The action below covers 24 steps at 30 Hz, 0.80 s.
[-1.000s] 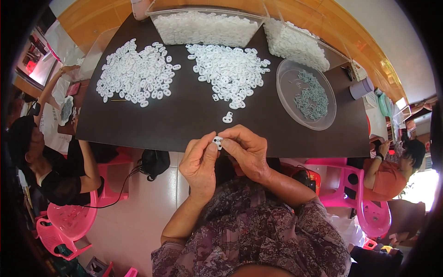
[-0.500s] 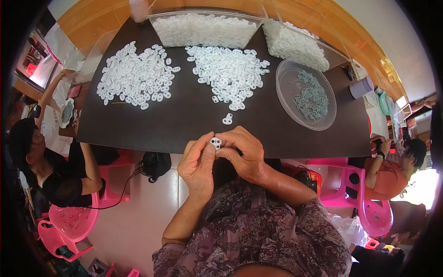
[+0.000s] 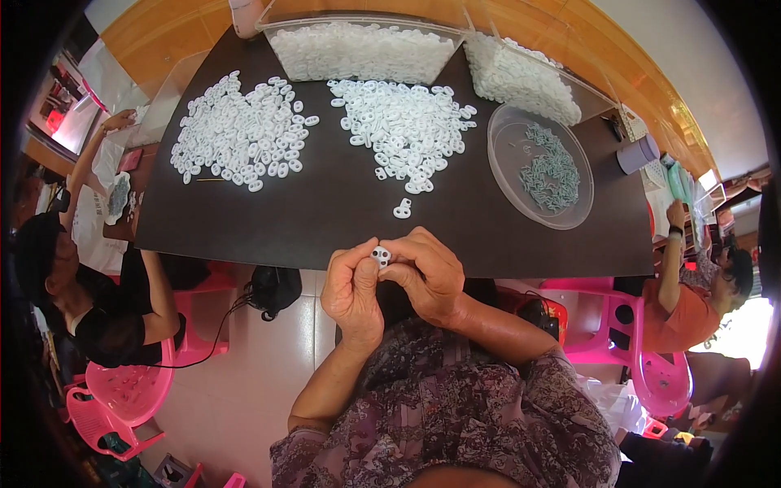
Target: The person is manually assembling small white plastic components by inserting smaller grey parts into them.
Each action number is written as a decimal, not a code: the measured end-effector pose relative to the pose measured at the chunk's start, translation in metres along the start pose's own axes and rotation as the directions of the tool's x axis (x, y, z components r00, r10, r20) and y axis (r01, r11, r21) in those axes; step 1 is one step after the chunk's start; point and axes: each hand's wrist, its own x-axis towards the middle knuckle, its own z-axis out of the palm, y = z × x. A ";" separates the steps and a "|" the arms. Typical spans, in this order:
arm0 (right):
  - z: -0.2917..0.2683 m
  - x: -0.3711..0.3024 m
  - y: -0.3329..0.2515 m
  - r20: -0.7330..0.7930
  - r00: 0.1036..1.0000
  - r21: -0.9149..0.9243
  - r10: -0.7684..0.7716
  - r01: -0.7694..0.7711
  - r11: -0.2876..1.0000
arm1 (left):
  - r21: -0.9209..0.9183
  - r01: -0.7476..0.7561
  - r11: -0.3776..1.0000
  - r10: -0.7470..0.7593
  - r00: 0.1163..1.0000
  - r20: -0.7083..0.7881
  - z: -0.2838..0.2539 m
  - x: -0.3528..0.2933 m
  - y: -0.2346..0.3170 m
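Observation:
Between my two hands, at the table's near edge, is a small white plastic piece [image 3: 381, 256] with dark round holes; it may be two pieces pressed together. My left hand [image 3: 353, 291] pinches it from the left with thumb and forefinger. From the right, the thumb and bent fingers of my right hand [image 3: 425, 275] close on it too. Just beyond my fingers lie a couple of loose white two-holed pieces [image 3: 402, 209]. Farther off spreads a heap of the same oval pieces [image 3: 404, 126], and a second heap [image 3: 242, 130] lies to the left.
Two clear bins [image 3: 366, 55] [image 3: 521, 81] of white pieces stand at the back. A round clear tray [image 3: 506, 183] holds small grey-green parts. Right of it stands a purple-grey cylinder [image 3: 638, 154]. Co-workers sit left [image 3: 106, 301] and right [image 3: 691, 301] near pink chairs [image 3: 134, 382].
My hands stay on the white piece, with the left hand turned slightly to the right. The co-worker on the right has raised an arm; the left one's far hand has moved up.

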 end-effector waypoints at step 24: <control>0.004 -0.003 0.003 -0.032 0.995 -0.049 -0.090 0.089 0.995 | -0.170 0.061 0.983 -0.066 0.998 -0.024 0.006 -0.004 0.006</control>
